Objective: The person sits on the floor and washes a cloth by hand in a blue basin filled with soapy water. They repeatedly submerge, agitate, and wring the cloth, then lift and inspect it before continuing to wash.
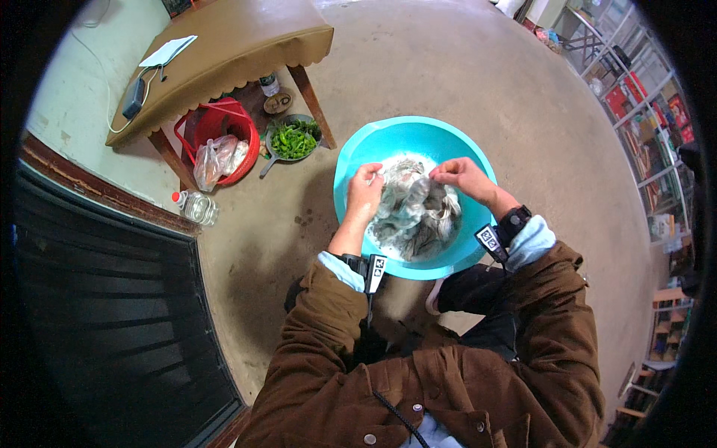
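Wet grey cloth (417, 218) lies bunched in whitish, sudsy water inside a turquoise plastic basin (448, 131) in front of me. My left hand (367, 190) is over the basin's left part, with its fingers curled at the cloth's upper left edge. On the other side, my right hand (456, 172) pinches a piece of the cloth between thumb and fingers, a little above the rest. Part of the cloth between the hands is blurred. Both wrists wear black straps with small marked tags.
At the upper left stands a table (252, 33) with a brown cover. By its legs are a red bucket (246, 129) holding plastic bags, a pan of green vegetables (294, 140) and a clear plastic bottle (200, 208). Glass-fronted shelves (644, 123) line the right.
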Action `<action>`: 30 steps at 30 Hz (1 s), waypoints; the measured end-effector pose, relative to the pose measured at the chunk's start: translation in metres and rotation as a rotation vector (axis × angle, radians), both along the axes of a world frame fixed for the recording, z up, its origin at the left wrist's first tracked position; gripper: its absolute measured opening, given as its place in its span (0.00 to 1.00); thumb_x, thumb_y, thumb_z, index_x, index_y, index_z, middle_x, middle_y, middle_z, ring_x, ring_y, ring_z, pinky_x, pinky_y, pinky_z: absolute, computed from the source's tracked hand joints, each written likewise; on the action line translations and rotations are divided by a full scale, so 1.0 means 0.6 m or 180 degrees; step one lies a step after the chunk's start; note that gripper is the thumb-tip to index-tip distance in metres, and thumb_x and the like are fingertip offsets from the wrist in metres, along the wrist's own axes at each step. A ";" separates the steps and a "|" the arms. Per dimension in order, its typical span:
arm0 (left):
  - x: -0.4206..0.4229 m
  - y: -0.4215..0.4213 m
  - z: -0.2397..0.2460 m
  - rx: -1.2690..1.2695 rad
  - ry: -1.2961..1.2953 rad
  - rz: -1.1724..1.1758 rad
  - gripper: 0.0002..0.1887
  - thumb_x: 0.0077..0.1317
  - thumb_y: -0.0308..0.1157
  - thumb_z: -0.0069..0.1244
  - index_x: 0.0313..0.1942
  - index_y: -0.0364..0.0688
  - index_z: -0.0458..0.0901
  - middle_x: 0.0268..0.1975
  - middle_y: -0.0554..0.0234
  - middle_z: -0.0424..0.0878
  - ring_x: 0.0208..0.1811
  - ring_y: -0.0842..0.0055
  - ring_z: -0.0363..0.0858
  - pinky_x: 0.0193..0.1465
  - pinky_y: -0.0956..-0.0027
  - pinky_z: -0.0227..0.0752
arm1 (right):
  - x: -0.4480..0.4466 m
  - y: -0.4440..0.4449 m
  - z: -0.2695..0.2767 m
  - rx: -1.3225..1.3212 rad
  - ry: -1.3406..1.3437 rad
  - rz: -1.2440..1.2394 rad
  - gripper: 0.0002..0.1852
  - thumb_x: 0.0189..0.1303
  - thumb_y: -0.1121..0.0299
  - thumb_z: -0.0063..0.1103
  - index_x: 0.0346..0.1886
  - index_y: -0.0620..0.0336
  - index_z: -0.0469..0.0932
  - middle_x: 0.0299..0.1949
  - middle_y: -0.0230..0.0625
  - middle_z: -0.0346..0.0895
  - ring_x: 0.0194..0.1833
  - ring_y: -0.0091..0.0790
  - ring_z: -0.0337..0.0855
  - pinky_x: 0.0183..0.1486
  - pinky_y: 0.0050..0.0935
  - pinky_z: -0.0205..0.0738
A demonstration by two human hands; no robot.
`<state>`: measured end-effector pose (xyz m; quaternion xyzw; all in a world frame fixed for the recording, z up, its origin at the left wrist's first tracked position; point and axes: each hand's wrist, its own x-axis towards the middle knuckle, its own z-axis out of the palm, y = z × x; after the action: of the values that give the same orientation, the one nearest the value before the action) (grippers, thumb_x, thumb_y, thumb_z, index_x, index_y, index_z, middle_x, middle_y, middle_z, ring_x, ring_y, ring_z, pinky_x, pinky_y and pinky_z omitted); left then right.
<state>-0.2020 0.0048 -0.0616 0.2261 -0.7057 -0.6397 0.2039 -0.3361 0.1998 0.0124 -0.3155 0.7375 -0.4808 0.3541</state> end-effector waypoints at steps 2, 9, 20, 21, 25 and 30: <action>0.001 0.018 0.005 0.0228 0.0012 -0.0710 0.24 0.55 0.28 0.54 0.53 0.34 0.71 0.52 0.52 0.73 0.53 0.68 0.71 0.57 0.68 0.63 | 0.005 0.005 0.043 -0.0366 -0.0187 -0.0229 0.06 0.57 0.74 0.55 0.36 0.65 0.79 0.39 0.32 0.79 0.40 0.23 0.76 0.46 0.23 0.70; 0.008 0.124 0.002 -0.0780 0.0538 -0.0952 0.42 0.52 0.41 0.60 0.62 0.33 0.57 0.60 0.39 0.63 0.64 0.55 0.61 0.65 0.59 0.54 | 0.031 0.023 0.131 -0.1340 -0.1094 -0.0461 0.14 0.59 0.74 0.53 0.49 0.63 0.74 0.39 0.31 0.77 0.41 0.26 0.77 0.47 0.25 0.71; 0.002 0.061 0.007 0.0184 0.1225 -0.0672 0.17 0.67 0.28 0.35 0.54 0.33 0.68 0.50 0.58 0.74 0.53 0.74 0.71 0.57 0.72 0.62 | 0.041 0.048 -0.007 -0.0101 0.0321 -0.0099 0.27 0.50 0.57 0.67 0.52 0.58 0.73 0.43 0.36 0.76 0.44 0.30 0.74 0.50 0.28 0.68; 0.002 0.064 0.014 0.0656 0.1177 -0.0714 0.17 0.67 0.29 0.35 0.55 0.34 0.68 0.51 0.58 0.73 0.54 0.74 0.70 0.58 0.72 0.61 | 0.052 0.043 -0.027 -0.0195 0.0943 0.0251 0.30 0.47 0.56 0.69 0.54 0.57 0.72 0.45 0.39 0.75 0.46 0.33 0.74 0.51 0.30 0.68; 0.010 0.084 0.018 0.2515 0.1171 -0.0760 0.19 0.67 0.28 0.32 0.58 0.35 0.64 0.55 0.56 0.70 0.56 0.71 0.68 0.60 0.69 0.61 | 0.081 0.033 -0.085 0.0039 0.1100 0.0381 0.28 0.48 0.61 0.68 0.54 0.59 0.72 0.50 0.39 0.74 0.50 0.31 0.73 0.56 0.29 0.65; 0.002 0.080 -0.016 0.2943 0.0741 -0.0065 0.18 0.64 0.35 0.36 0.51 0.37 0.71 0.42 0.60 0.76 0.47 0.73 0.75 0.51 0.71 0.68 | 0.074 0.040 -0.094 0.0115 -0.0382 -0.0446 0.15 0.59 0.69 0.49 0.48 0.62 0.76 0.42 0.30 0.76 0.44 0.23 0.73 0.49 0.22 0.66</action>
<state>-0.2008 0.0527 -0.0711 0.2130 -0.3218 -0.9097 0.1533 -0.2919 0.2239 -0.0441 -0.2274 0.7438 -0.5090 0.3688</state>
